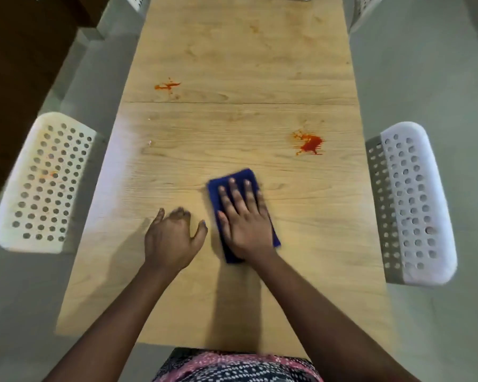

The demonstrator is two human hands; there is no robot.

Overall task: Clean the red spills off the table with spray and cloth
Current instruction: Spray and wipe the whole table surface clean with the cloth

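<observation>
Right hand: the right hand lies flat, fingers straight and spread, pressing the folded dark-blue cloth onto the light wood-grain table; nothing is gripped.
Left hand: the left hand rests on the tabletop just beside the cloth, fingers loosely curled — it holds nothing.
Spills: a larger red splatter lies ahead and to the right of the cloth, apart from it; a thinner red-orange streak lies farther off on the left, just beyond the seam across the table.
Spray: no spray bottle is in view.
Risk, smearing: a dry pass over the larger red splatter would likely drag it into the grain rather than lift it.
Risk, cloth slip: the cloth is held by flat pressure only; a fast stroke could let it bunch or slide out from under the palm.
Risk, edge: that splatter sits near the right table edge — a stroke pushed outward could carry residue over it toward the white perforated plastic chair on the right.
Risk, seam: liquid wiped across the seam may lodge in it.
Room: open tabletop lies between the cloth and both spills; the white perforated plastic chair on the left and its opposite number stand close against the long sides, limiting sideways elbow travel.
</observation>
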